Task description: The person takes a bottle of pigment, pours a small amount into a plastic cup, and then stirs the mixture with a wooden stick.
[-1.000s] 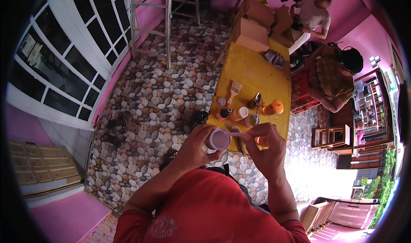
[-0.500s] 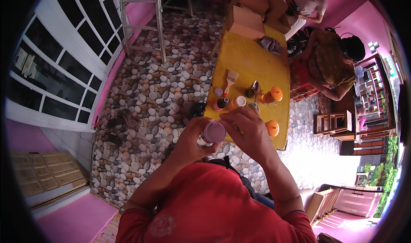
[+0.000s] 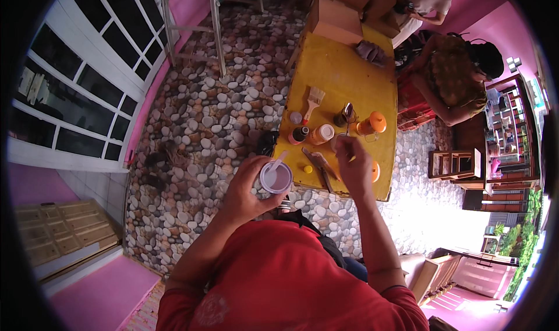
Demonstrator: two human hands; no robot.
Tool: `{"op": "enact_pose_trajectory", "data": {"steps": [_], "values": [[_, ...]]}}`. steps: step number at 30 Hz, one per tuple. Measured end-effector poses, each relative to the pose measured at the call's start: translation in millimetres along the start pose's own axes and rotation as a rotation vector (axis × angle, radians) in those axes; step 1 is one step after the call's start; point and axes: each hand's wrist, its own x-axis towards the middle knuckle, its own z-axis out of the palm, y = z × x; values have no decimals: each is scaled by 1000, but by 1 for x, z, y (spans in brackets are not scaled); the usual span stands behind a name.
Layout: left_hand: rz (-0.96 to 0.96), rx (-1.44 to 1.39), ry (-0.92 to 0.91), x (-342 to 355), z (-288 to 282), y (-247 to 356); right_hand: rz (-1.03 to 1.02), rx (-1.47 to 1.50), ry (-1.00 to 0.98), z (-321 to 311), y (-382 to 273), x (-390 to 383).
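Upright cup [image 3: 276, 177] in left hand [image 3: 247, 188], stick [image 3: 278, 159] tilted up-right

Single head-worn fisheye view, left of a side-by-side pair. Looks steeply down over the wearer's red-shirted chest, forearms entering from the lower edge. Left hand [image 3: 247, 191] and right hand [image 3: 354, 166] sit close to the lens, near centre frame. Yellow table [image 3: 343, 80] runs away toward the top, further off; pebble floor [image 3: 215, 115] fills the left. Dark circular rim, straight edges bow near it. No second view, so no overlap to report.
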Motion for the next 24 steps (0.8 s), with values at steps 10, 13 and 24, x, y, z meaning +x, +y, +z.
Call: {"op": "enact_pose_trajectory", "data": {"steps": [10, 13, 24], "values": [[-89, 90, 28, -20, -7, -2, 138, -483, -382, 122, 155, -71], [-105, 139, 68, -28, -11, -1, 139, -490, -439, 134, 156, -71], [-140, 125, 131, -40, -16, 1, -209, -198, 17, 90, 77, 11]]}}
